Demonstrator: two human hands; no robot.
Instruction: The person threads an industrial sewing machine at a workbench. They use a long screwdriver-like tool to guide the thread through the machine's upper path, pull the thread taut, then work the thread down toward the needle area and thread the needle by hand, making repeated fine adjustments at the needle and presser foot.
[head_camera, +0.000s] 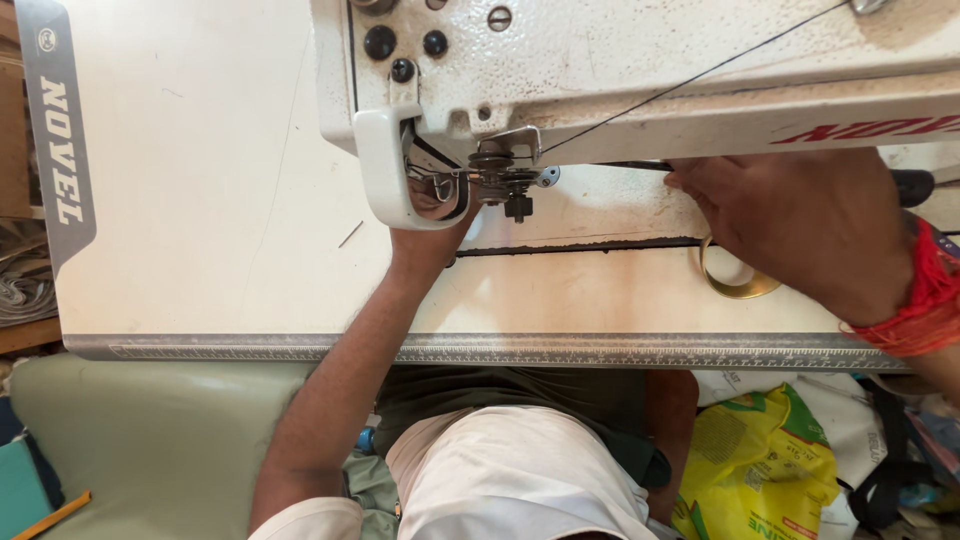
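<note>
Much of the left hand (432, 215) is hidden: it reaches up under the head of the cream-white metal sewing machine (640, 60), and its fingers vanish behind the machine's rounded white guard, so whether they grip anything cannot be told. The right hand (800, 225) lies flat-backed at the machine's underside, its fingers (690, 180) curled out of sight beneath the body; their hold is likewise unclear. A red thread band circles that wrist. The sewing machine sits on the white counter (200, 200), its long axis running left to right across the view, needle end toward the left. A thin dark thread (690, 78) slants across it. A brass ring (740, 285) lies on the counter, partly covered by the right hand.
</note>
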